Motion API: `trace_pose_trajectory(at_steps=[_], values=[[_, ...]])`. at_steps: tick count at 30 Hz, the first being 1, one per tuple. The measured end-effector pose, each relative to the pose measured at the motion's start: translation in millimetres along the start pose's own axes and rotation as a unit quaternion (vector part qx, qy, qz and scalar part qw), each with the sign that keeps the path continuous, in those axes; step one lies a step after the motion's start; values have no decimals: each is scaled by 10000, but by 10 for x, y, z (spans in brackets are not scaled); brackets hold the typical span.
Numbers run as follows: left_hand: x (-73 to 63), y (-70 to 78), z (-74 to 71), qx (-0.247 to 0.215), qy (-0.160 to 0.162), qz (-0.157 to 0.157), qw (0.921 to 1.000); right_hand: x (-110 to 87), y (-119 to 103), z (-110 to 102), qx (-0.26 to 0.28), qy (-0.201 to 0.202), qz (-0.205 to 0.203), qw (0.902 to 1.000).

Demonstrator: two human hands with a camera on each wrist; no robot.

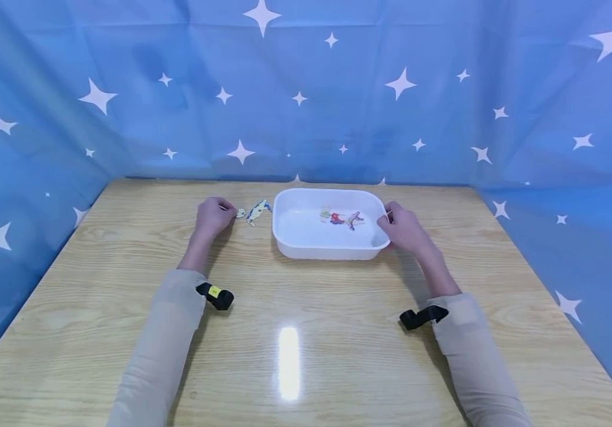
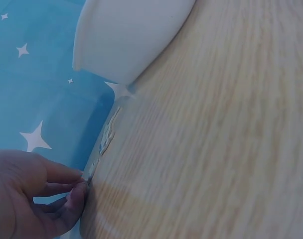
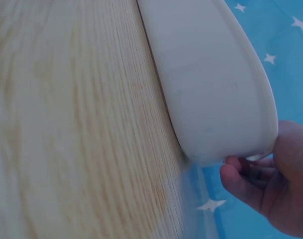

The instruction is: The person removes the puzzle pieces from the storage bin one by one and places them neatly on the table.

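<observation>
- Pale sleeves (image 1: pixel 148 356) nearest the camera, running up from the lower left and lower right of the head view; black wrist straps (image 1: pixel 223 299) at both cuffs.
- Wood-grain tabletop (image 1: pixel 348 308) under everything, bright glare patch (image 1: pixel 289 363) at lower middle.
- Left hand (image 1: pixel 213 214): left of center, thumb and finger pinching the edge of a small pale piece (image 1: pixel 241 213). Contact is at the fingertips, also seen at lower left of the left wrist view.
- Blue-patterned piece (image 1: pixel 258 210) just right of it, flat on the tabletop, between that hand and the tub.
- White tub (image 1: pixel 332 254): center of the head view, upright on the tabletop.
- Right hand (image 1: pixel 403 228): gripping the tub's right end, thumb on the near side.
- Colorful pieces (image 1: pixel 336 219) lie in a row inside the tub, right of its middle; exact count unclear.
- Blue curtain (image 1: pixel 348 71) with white stars fills the upper frame and both sides.
</observation>
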State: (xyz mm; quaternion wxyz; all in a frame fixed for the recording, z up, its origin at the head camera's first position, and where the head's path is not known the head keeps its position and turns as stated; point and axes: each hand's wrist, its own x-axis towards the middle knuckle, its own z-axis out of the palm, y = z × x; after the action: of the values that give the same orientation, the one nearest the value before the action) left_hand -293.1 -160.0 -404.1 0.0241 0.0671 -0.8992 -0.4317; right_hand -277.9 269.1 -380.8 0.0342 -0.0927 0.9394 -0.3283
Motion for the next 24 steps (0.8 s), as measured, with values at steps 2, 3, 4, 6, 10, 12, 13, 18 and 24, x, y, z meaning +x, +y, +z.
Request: trace_pose_trajectory(at_steps=[2, 3, 4, 6, 10, 12, 13, 18, 24], values=[[-2, 1, -14, -13, 13, -25, 10000, 1, -12, 3, 0, 23, -9, 10000], [-6, 7, -20, -50, 4, -43, 10000, 2, -16, 3, 8, 32, -14, 10000], [-10, 15, -26, -108, -9, -64, 9999, 2, -19, 2, 17, 28, -14, 10000], [-20, 38, -31, -219, -10, -64, 9997, -1, -24, 2, 47, 9, -8, 10000], [-39, 122, -28, -432, -20, 168, 9989, -7, -24, -1, 45, -30, 33, 10000], [-48, 182, -20, -511, -21, 396, 9979, -6, -22, 0, 30, -21, 42, 10000], [-54, 218, -15, -566, -33, 510, 9971, -5, -20, 1, 20, -14, 41, 10000], [-114, 410, 35, -738, -124, 969, 9925, -1, 0, 10, 5, 34, 21, 10000], [-197, 624, 125, -1024, -227, 1404, 9845, -6, -12, 16, 74, 26, -28, 10000]])
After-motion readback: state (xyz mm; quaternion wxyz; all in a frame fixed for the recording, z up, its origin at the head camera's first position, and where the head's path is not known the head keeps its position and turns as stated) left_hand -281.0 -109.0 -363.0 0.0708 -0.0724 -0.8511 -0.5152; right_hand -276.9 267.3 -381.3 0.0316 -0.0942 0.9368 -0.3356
